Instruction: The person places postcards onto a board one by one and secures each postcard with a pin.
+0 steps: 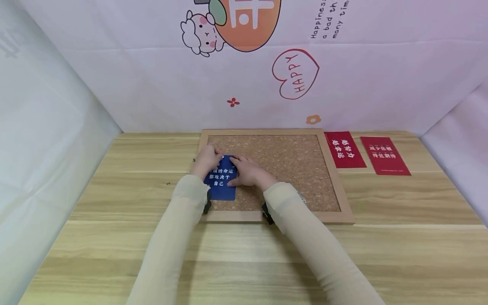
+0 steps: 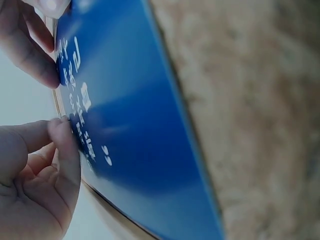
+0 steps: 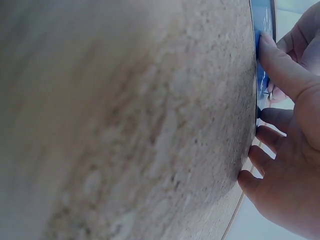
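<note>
Blue rectangular card (image 1: 225, 194) lies left on wood-framed cork board (image 1: 293, 169), long axis near-far; left hand (image 1: 207, 161), at far edge, grip pinching small pin-like piece (image 1: 223, 156); right hand (image 1: 249, 171) spread, thumb touching right edge.

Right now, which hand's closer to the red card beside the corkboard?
Right. The right hand lies left of the red card; the left hand is farther left, both at the blue card.

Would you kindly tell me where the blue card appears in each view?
Head: the blue card lies left of centre on the corkboard.
Left wrist: a broad, slanting band from upper left to bottom centre.
Right wrist: a thin strip at the upper right.
Shared landmark: the corkboard.
</note>
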{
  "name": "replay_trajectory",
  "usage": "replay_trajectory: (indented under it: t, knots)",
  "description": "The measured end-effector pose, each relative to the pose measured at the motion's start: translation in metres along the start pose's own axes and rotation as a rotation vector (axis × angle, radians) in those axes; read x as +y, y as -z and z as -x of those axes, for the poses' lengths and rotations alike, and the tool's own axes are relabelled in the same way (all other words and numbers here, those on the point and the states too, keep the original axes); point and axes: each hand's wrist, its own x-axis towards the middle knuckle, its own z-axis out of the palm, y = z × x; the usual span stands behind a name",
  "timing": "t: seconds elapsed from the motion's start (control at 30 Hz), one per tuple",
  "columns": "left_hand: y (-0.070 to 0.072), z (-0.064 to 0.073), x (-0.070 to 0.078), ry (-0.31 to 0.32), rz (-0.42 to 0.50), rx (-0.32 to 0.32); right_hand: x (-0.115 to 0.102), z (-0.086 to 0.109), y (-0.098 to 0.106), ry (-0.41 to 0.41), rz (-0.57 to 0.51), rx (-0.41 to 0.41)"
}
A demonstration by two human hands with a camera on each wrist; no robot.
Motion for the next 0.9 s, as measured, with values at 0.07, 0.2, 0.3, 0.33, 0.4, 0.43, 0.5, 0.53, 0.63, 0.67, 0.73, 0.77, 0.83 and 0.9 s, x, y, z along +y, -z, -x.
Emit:
replay_trajectory:
  t: [0.07, 0.2, 0.3, 0.33, 0.4, 0.43, 0.5, 0.53, 0.63, 0.67, 0.73, 0.77, 0.83, 0.9]
  knots:
    - [-0.001, 0.0, 0.0, 0.004, 0.028, -0.001, 0.0, 0.0, 0.0, 0.0, -0.001, 0.002]
    - [0.0, 0.0, -0.001, 0.012, 0.075, -0.011, 0.0, 0.001, 0.0, -0.003, -0.01, 0.0]
    - [0.001, 0.0, -0.002, 0.024, 0.1, -0.022, 0.0, 0.001, 0.0, -0.008, -0.019, -0.002]
    - [0.002, 0.0, -0.002, 0.03, 0.104, -0.026, 0.0, 0.001, -0.001, -0.009, -0.02, -0.002]
    - [0.004, 0.0, -0.002, 0.036, 0.106, -0.033, 0.0, 0.001, -0.001, -0.012, -0.026, -0.001]
    - [0.004, 0.0, -0.002, 0.038, 0.108, -0.037, 0.001, 0.001, -0.001, -0.013, -0.026, -0.001]
    - [0.005, 0.0, -0.003, 0.043, 0.116, -0.045, 0.0, 0.001, -0.001, -0.015, -0.03, -0.001]
    - [0.005, -0.001, -0.003, 0.044, 0.115, -0.047, 0.001, 0.001, -0.002, -0.017, -0.029, -0.001]
    - [0.005, -0.004, -0.005, 0.048, 0.128, -0.056, 0.001, 0.0, -0.002, -0.018, -0.027, -0.002]
    - [0.006, -0.006, -0.006, 0.05, 0.127, -0.059, 0.001, 0.0, -0.002, -0.018, -0.029, -0.002]
    - [0.006, -0.008, -0.007, 0.044, 0.119, -0.066, 0.001, 0.0, -0.002, -0.017, -0.029, -0.002]
    - [0.006, -0.009, -0.007, 0.043, 0.123, -0.071, 0.001, 0.0, -0.002, -0.016, -0.03, -0.003]
    - [0.006, -0.01, -0.008, 0.037, 0.131, -0.078, 0.001, -0.001, -0.002, -0.015, -0.032, -0.003]
    - [0.006, -0.01, -0.009, 0.04, 0.153, -0.081, 0.002, -0.001, -0.002, -0.014, -0.031, -0.002]
